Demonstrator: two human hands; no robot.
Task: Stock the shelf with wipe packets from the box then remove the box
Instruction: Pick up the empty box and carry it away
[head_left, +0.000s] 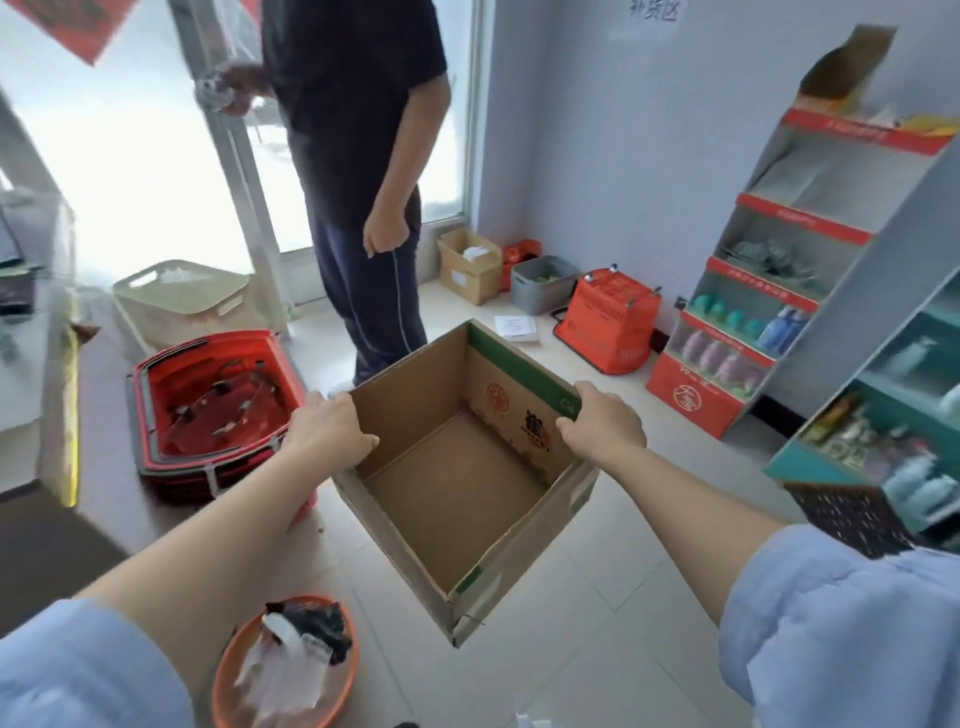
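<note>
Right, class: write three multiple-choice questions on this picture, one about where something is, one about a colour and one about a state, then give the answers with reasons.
1. Where is the stack of red baskets relative to the held cardboard box?
A on the floor to its left; B inside it; C on top of it.
2. What colour is the strip along the box's inner wall?
A blue; B green; C yellow.
3. What state is the box in?
A taped shut; B full of packets; C open and empty.

Answers:
1 A, the baskets sit on the floor beside the left hand.
2 B, the band by the right hand is green.
3 C, its bare bottom shows.
</note>
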